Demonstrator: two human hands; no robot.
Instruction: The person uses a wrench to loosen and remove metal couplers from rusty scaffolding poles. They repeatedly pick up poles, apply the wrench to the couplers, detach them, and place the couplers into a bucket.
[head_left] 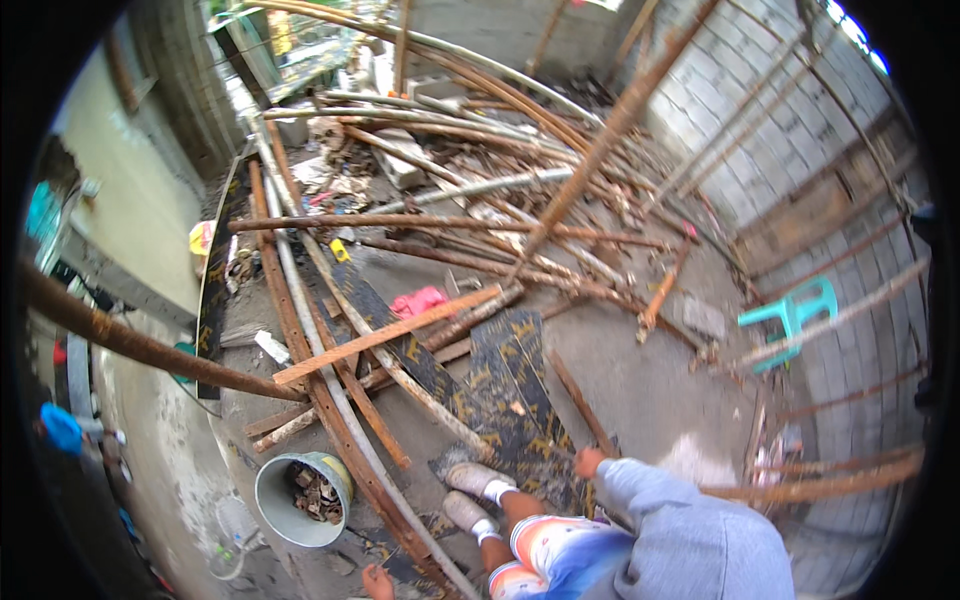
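A brown stick (577,397) lies near the centre of the frame, just right of the black panels (515,365). Its long axis slants from upper left to lower right: the far end points up toward the centre, and the near end comes down beside the right hand (588,461). That hand's fingers look curled, but whether they grip the stick or only rest near it, I cannot tell. The left hand (378,581) shows at the lower edge, partly cut off and near the lower part of a long brown beam (325,420); its grip cannot be told either.

Between the two hands are two shoes (470,478), toes toward the left of the frame. One bucket (273,503) stands at lower left, its mouth facing the camera, with broken bits (318,496) inside, too many to count. One grey pole (345,440) runs alongside the beam, and one orange plank (390,335) crosses over both, rising to the right.

Farther out are one pink cloth (418,302) above the plank, one grey block (703,317) on the floor (640,390) at right, and one turquoise stool (790,316) by the block wall (720,130). Crossing poles (460,222) fill the upper middle, overlapping too much to count.
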